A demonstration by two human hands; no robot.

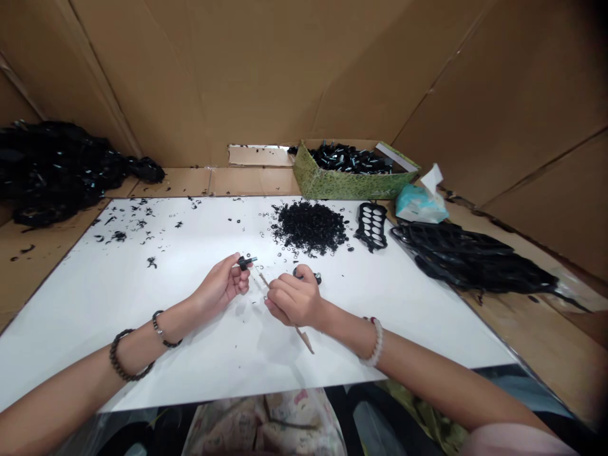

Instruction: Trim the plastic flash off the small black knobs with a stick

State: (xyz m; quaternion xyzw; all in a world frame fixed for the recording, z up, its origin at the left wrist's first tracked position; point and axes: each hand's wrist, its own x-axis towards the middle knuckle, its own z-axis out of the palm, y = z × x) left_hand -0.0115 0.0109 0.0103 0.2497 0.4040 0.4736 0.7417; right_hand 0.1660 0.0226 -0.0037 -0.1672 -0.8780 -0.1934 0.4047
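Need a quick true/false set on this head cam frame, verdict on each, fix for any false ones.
1. The left hand holds a small black part with a metal pin. True.
2. The right hand grips a metal screwdriver. False: it holds a thin wooden stick.
3. A heap of small black rings lies on the white board. True.
4. The green patterned box holds tissues. False: it holds black parts, and a tissue pack sits beside it.

A tissue packet [417, 206] lies beside a green patterned box [339, 182].
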